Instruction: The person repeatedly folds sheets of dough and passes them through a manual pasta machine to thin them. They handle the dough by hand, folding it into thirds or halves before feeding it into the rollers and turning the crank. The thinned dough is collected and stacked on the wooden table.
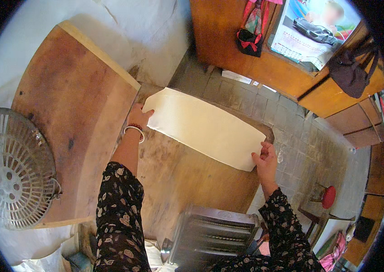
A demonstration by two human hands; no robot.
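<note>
A long cream sheet, probably folded cloth [205,127], stretches across a brown wooden table [192,173]. At its far left end my left hand [140,115] grips the edge, the thumb lying on top. My right hand [265,158] has the right end, with thumb and fingers at the short edge; the grip is partly hidden there. The sheet looks flat and smooth, with clipped corners. A white bangle [141,136] and a beaded bracelet circle my left wrist.
On the left, a raised wooden board [73,119] carries a round plastic strainer basket [15,166]. A dark chair [215,234] stands close in front of me. Beyond the table are a tiled floor [290,146], a wooden cabinet [226,44] with a hanging bag [351,71], and a red stool [328,197].
</note>
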